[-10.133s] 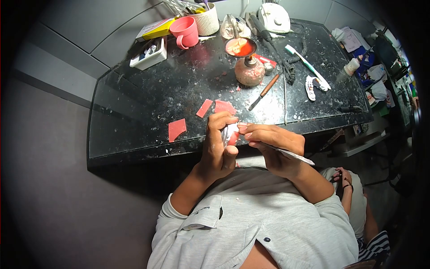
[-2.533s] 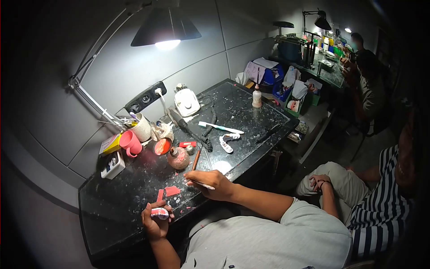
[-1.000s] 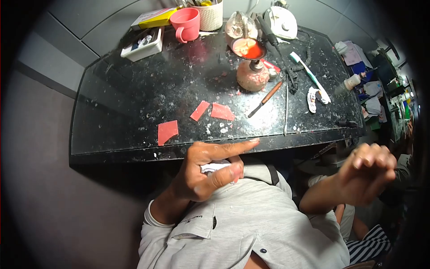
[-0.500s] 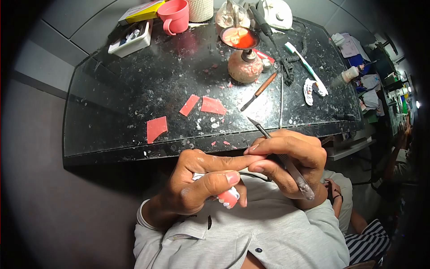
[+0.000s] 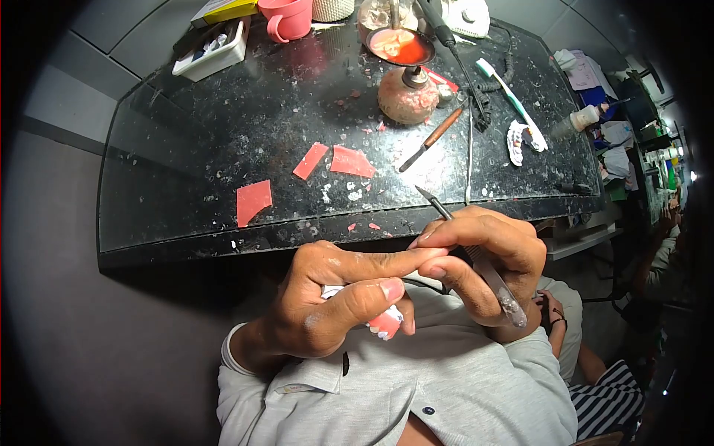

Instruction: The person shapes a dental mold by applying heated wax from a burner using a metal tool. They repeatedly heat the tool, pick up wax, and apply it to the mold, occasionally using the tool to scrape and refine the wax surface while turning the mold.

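Note:
My left hand (image 5: 335,297) is closed round a dental model with pink wax and white teeth (image 5: 384,325). Most of the model is hidden by the thumb and palm; its pink front edge shows below the thumb. The left index finger stretches out and touches the fingertips of my right hand (image 5: 483,260). That hand grips a metal wax knife (image 5: 435,203), its dark pointed blade directed up and left toward the bench. The knife's wide, smeared other end sticks out below the right palm.
Pink wax sheet pieces (image 5: 254,203) lie on the black bench (image 5: 186,149). Behind are a burner (image 5: 409,95) under a pan of melted wax (image 5: 401,47), a wooden-handled spatula (image 5: 431,140), a toothbrush (image 5: 513,100), a white model piece (image 5: 515,143) and a pink mug (image 5: 288,18). Another person's hand (image 5: 552,308) rests at right.
The view has tilted slightly, so the bench sits a little higher in the picture. Both hands keep their grips and have shifted slightly to the right.

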`<state>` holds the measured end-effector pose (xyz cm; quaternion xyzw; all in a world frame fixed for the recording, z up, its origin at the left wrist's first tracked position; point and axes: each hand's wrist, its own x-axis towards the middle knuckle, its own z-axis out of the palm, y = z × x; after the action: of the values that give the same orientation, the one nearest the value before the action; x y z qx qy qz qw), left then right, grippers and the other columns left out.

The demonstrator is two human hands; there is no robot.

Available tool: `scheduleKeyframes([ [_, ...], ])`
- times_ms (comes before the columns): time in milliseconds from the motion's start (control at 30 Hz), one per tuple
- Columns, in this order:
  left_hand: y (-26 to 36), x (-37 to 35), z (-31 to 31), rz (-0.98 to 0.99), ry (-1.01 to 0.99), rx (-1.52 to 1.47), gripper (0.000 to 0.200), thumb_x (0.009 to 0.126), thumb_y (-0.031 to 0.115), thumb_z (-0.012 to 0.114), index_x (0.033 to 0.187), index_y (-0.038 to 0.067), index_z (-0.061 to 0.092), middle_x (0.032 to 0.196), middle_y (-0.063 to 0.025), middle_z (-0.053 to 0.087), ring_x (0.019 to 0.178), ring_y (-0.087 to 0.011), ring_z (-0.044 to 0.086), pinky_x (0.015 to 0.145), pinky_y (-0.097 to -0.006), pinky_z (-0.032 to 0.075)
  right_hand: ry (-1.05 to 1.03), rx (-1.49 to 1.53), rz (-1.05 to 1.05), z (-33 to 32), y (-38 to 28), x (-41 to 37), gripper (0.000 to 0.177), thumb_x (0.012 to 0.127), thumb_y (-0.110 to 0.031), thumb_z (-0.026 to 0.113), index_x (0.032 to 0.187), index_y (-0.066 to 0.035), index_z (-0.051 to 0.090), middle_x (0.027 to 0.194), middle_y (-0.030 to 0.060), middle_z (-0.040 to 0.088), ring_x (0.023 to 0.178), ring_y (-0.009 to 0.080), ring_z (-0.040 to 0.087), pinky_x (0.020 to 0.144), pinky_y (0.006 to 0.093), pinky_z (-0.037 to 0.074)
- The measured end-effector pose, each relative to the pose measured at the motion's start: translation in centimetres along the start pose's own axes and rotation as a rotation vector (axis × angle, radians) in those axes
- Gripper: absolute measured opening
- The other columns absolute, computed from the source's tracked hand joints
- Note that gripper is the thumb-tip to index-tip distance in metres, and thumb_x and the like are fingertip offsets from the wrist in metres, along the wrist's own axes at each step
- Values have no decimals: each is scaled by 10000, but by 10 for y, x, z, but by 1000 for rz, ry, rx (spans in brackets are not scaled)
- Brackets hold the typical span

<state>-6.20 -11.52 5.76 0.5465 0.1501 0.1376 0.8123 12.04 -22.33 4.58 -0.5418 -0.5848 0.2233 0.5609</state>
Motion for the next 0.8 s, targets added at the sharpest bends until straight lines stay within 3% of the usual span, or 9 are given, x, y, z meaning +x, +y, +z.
scheduleKeyframes([
  [333,-10,5,-9,15,-41,40,453,858,95,486,1214,-150,625,1084,-282,705,705,-278,724,653,-332,595,-5,-27,2,2,4,0,191,817,-26,795,980,35,714,855,132,722,714,158,703,630,249,536],
  [433,-18,13,-11,29,86,171,459,885,86,494,1295,-88,605,1114,-257,703,811,-237,717,702,-296,564,78,-61,55,7,11,1,328,818,1,790,1123,46,681,944,138,732,825,165,731,706,259,578],
  [467,-23,18,-17,72,61,225,549,913,174,468,1380,-113,511,1064,-229,701,776,-211,683,711,-282,528,148,-35,-1,10,20,1,342,847,26,755,1175,53,661,994,153,735,880,171,730,743,267,582],
  [533,-40,30,-39,189,-40,29,676,932,287,411,1447,-149,383,996,-200,685,790,-199,641,704,-276,499,278,-31,49,13,27,1,326,886,38,708,1206,59,646,1047,168,732,940,190,728,788,274,583],
  [567,-43,32,-40,231,-6,45,763,937,366,354,1473,-174,296,1022,-195,660,852,-197,611,714,-277,489,299,12,66,9,27,1,307,923,36,663,1227,67,629,1077,177,727,965,207,726,813,278,583],
  [667,-55,31,-49,298,66,149,779,996,410,462,1507,-140,251,1279,-213,533,1066,-199,563,891,-318,487,312,48,9,0,29,0,294,1009,-122,592,1225,73,636,1087,195,722,1004,247,720,794,308,595],
  [700,-56,30,-47,299,66,155,779,996,410,462,1507,-140,251,1279,-213,533,1066,-199,563,891,-318,487,326,46,-63,1,30,2,330,1016,-197,586,1203,66,656,1077,205,716,980,257,722,788,324,601],
  [767,-59,27,-41,434,186,368,774,968,398,624,1496,-84,329,1336,-175,447,1121,-216,503,1004,-325,400,291,27,-162,-1,33,6,332,1011,-209,594,1189,62,666,1073,208,713,959,254,721,789,327,602],
  [800,-59,27,-42,435,184,369,774,968,398,624,1496,-84,329,1336,-175,447,1121,-216,503,1004,-325,400,254,4,-257,-2,34,7,335,1005,-222,601,1174,58,676,1069,211,709,937,250,720,790,329,603],
])
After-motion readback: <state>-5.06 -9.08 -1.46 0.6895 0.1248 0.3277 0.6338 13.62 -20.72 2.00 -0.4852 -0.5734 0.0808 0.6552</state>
